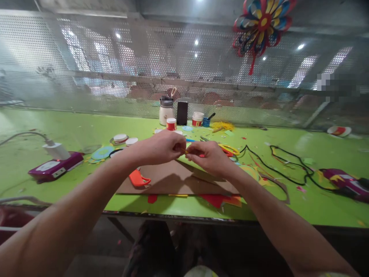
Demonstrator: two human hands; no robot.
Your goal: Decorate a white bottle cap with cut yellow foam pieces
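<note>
My left hand point(161, 147) and my right hand point(210, 157) meet above a brown cardboard sheet point(173, 181) on the green table point(86, 130). Both are closed in a pinch, fingertips nearly touching. A thin yellow-orange strip point(184, 151) runs between them; a bit of red shows under my right fingers. An orange utility knife point(138, 179) lies on the cardboard below my left wrist. Red and yellow paper scraps point(219, 200) stick out from under the cardboard's near edge.
A purple device with a white plug point(54, 166) sits at left. Round paper discs point(102, 152), tape rolls point(120, 137), a white jar point(166, 110), small cups point(197, 119) stand farther back. Black cord point(285, 165) loops at right. A paper pinwheel point(261, 25) hangs on the mesh wall.
</note>
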